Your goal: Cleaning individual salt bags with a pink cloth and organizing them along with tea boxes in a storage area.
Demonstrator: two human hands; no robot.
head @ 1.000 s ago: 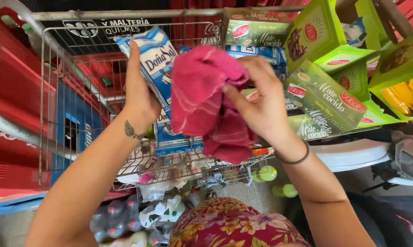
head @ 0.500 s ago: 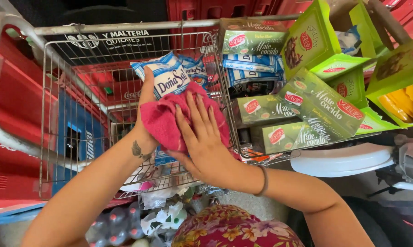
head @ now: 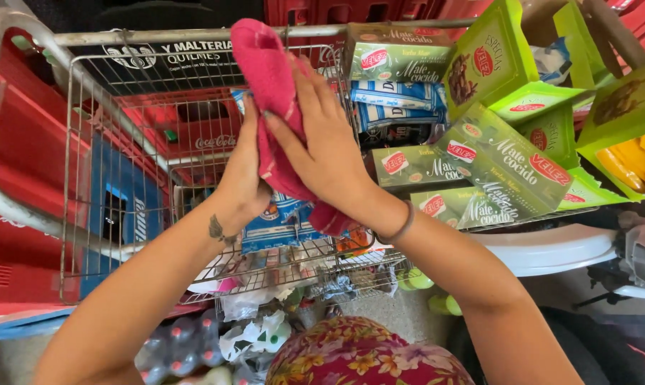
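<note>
Overhead, looking down: left hand [head: 244, 175] and right hand [head: 321, 146] pressed flat against a pink cloth [head: 276, 93], sandwiching it upright over a wire shopping cart [head: 108, 142], apparently to wipe a blue packet [head: 283, 221] behind; green boxes [head: 479, 167] stacked beside.

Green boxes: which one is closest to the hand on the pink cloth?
The flat green box just right of the right hand. The other green boxes lie farther right or higher up.

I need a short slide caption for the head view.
Both hands, left and right, press a pink cloth over a wire cart.
</note>
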